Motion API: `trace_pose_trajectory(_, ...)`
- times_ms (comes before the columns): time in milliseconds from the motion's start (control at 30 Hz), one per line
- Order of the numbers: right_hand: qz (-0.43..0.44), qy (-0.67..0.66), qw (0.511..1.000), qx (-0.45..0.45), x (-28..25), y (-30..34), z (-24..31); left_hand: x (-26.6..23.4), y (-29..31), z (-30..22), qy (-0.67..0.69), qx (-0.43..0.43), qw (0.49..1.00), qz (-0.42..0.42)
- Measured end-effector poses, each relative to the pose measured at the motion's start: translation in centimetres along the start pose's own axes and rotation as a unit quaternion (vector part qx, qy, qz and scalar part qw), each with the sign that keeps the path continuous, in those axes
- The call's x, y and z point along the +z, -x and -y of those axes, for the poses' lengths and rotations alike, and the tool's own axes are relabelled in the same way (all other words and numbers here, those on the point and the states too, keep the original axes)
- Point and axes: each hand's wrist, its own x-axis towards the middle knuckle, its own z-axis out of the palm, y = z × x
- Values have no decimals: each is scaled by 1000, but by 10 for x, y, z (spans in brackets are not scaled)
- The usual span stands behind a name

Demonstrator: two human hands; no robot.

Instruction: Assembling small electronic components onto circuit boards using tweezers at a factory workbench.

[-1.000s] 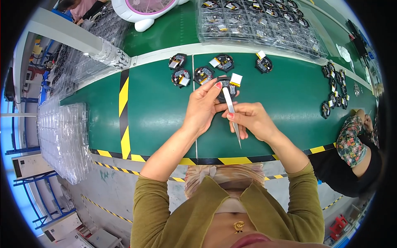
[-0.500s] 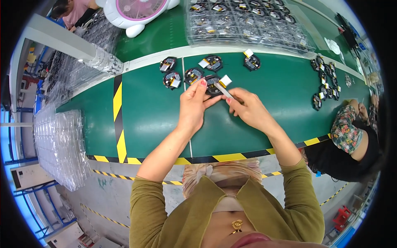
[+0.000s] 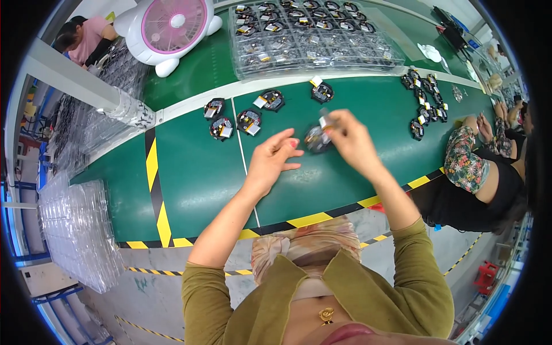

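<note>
My right hand (image 3: 352, 141) is closed at the edge of a round black circuit module (image 3: 315, 140), which is blurred by motion above the green mat. A thin greyish piece (image 3: 324, 117) sticks up by those fingers; the blur hides whether it is a tool or the module's battery pouch. My left hand (image 3: 271, 162) is apart from the module, to its left, with fingers spread and nothing in them. Just beyond lie similar modules with silver battery pouches: one (image 3: 249, 122) close to my left hand, another (image 3: 272, 100) behind it, and one (image 3: 322, 92) beyond my right hand.
Clear plastic trays (image 3: 316, 49) of modules stand at the back, beside a white and pink fan (image 3: 175, 26). More modules (image 3: 424, 100) cluster at the right, near a co-worker's floral sleeve (image 3: 467, 161). Stacked empty trays (image 3: 77, 230) stand left; striped tape (image 3: 310, 220) marks the table's front edge.
My left hand has let go of the module and drawn back from it. The module has moved away from the left fingers with my right hand. The whole view has shifted slightly.
</note>
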Motion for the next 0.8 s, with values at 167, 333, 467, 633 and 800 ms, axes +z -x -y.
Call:
trace_pose_trajectory(167,-87,321,942,-47,-62,-29,-37,-3,0,-5,15,32,999,-6)
trace_pose_trajectory(333,-42,362,930,42,-26,-65,-22,-3,-2,-4,24,37,999,-4)
trace_pose_trajectory(467,-9,181,983,20,7,-75,-21,-6,-4,-2,14,132,988,-77)
trace_pose_trajectory(633,70,-21,997,-5,25,-43,14,-6,-4,1,-219,328,902,-174)
trace_pose_trajectory(800,7,67,994,-90,25,-25,35,-6,-1,-3,-349,304,869,-177)
